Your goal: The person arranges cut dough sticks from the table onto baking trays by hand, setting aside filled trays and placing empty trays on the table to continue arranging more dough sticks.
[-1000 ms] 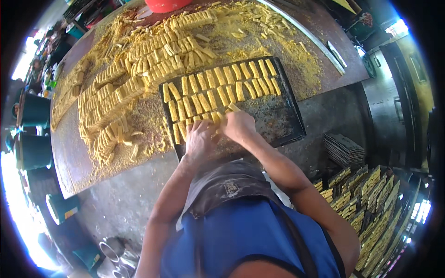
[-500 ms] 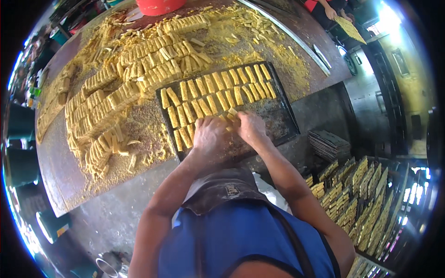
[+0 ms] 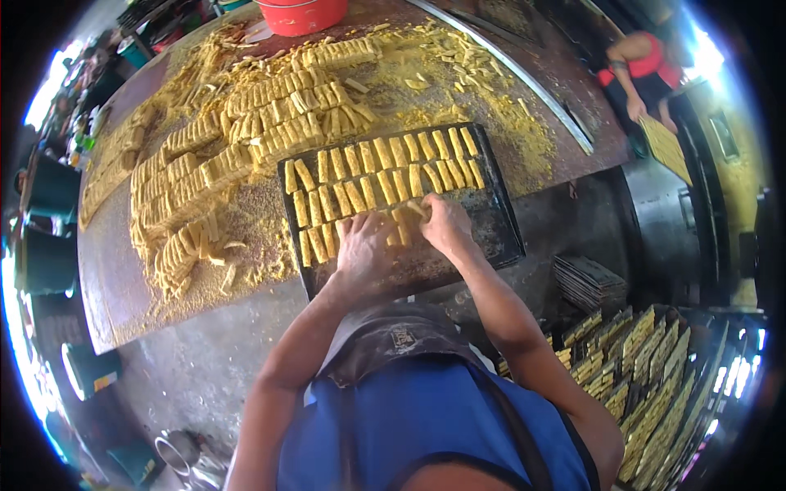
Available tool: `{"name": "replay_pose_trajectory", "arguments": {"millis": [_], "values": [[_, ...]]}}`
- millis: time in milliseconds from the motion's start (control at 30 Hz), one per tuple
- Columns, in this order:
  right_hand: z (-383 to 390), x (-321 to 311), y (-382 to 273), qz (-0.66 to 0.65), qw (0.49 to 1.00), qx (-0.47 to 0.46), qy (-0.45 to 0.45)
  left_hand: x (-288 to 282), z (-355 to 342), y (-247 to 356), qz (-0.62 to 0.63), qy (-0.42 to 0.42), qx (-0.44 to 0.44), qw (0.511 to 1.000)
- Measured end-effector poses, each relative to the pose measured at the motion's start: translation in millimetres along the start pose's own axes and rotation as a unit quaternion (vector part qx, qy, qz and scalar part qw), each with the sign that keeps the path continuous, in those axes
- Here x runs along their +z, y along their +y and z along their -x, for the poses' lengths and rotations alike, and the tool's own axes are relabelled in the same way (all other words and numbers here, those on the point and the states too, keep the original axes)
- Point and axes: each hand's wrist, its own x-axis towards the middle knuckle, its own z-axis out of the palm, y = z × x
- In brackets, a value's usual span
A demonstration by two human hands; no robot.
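A dark baking tray (image 3: 499,237) lies near the table's front edge with rows of yellow crumb-coated dough sticks (image 3: 365,191). My right hand (image 3: 446,225) pinches a stick (image 3: 419,209) at the right end of the lowest, partly filled row. My left hand (image 3: 362,245) is bent over that row, left of my right hand; what its fingertips hold, if anything, is blurred and hidden. Stacked piles of similar sticks (image 3: 188,188) cover the table left of and behind the tray, among loose yellow crumbs.
A red bucket (image 3: 299,16) and a long metal bar (image 3: 516,78) lie at the back of the table (image 3: 110,303). A person in red (image 3: 630,57) holds a flat yellow board (image 3: 663,147). Racked filled trays (image 3: 655,385) and stacked metal sheets (image 3: 589,282) are at lower right.
My hands have shifted right along the lowest row, the right one with a stick in its fingers. A co-worker carrying a yellow board has come into view at upper right.
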Motion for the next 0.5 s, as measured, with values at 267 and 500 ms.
{"name": "replay_pose_trajectory", "arguments": {"millis": [267, 500], "values": [[-8, 20, 10, -0.073, 0.985, -0.142, 0.069, 12, -6, 5, -0.026, 0.044, -0.014, 0.999], [-11, 10, -11, -0.312, 0.932, -0.139, 0.122, -51, 25, -18, 0.052, 0.135, -0.067, 0.987]]}}
